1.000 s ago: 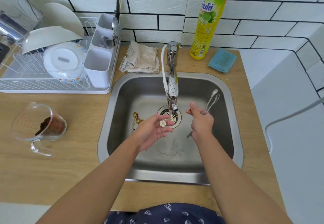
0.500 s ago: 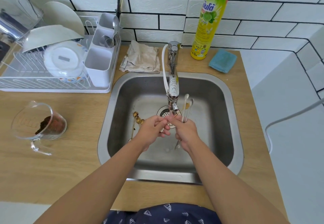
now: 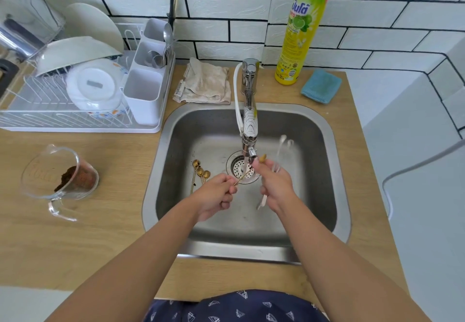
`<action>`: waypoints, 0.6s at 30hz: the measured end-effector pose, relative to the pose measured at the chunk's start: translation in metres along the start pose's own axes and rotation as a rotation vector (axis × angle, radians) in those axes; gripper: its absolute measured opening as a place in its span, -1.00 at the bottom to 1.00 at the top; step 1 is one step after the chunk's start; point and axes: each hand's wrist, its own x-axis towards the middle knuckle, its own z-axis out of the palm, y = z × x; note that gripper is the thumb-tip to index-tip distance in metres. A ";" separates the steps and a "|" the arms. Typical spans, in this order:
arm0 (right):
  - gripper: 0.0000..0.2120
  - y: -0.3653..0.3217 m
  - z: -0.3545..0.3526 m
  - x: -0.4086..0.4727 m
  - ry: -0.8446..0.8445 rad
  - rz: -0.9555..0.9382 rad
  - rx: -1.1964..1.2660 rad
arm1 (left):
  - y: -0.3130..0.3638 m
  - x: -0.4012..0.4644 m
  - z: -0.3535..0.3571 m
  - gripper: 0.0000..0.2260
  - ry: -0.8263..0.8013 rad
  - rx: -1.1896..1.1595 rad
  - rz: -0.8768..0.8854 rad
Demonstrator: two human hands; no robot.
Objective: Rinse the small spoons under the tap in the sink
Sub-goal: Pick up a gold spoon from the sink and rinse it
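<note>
A thin gold spoon [image 3: 243, 176] is stretched between both hands over the drain, under the water running from the tap [image 3: 249, 130]. My left hand [image 3: 217, 195] pinches its handle end. My right hand [image 3: 275, 183] holds its bowl end at the fingertips and also grips two silver spoons [image 3: 281, 149], blurred, pointing up and away. Three more gold spoons [image 3: 200, 172] lie on the sink [image 3: 327, 170] floor, left of the drain.
A dish rack [image 3: 75, 120] with plates and a cutlery holder stands at back left. A glass measuring cup [image 3: 60, 175] with brown grounds sits left of the sink. Behind the sink are a folded cloth [image 3: 205, 82], a detergent bottle [image 3: 302, 34] and a blue sponge [image 3: 320, 86].
The hands came together under the tap, then drew slightly apart with the gold spoon between them. The silver spoons in my right hand swung left, then back right, and are now blurred.
</note>
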 end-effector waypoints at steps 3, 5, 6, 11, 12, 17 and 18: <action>-0.88 -0.002 0.002 0.002 -0.005 -0.019 0.053 | 0.001 -0.004 0.001 -0.90 -0.087 -0.146 -0.068; -0.86 0.003 0.007 -0.001 -0.008 0.005 0.022 | 0.003 -0.005 0.005 -0.89 -0.106 -0.162 -0.058; -0.84 0.008 0.009 -0.003 -0.033 0.021 -0.005 | 0.004 -0.004 0.008 -0.89 -0.102 -0.164 -0.042; -0.78 0.008 0.014 -0.007 -0.121 0.050 -0.095 | 0.004 -0.002 0.005 -0.86 -0.023 -0.203 -0.049; -0.76 0.001 0.014 -0.002 -0.074 0.044 -0.072 | 0.003 -0.002 0.003 -0.85 -0.019 -0.197 -0.054; -0.82 -0.009 0.011 -0.001 -0.101 0.058 -0.114 | 0.006 -0.002 0.003 -0.83 -0.029 -0.170 -0.066; -0.79 -0.004 0.012 -0.007 -0.154 0.071 -0.157 | 0.009 -0.002 0.004 -0.82 -0.035 -0.173 -0.071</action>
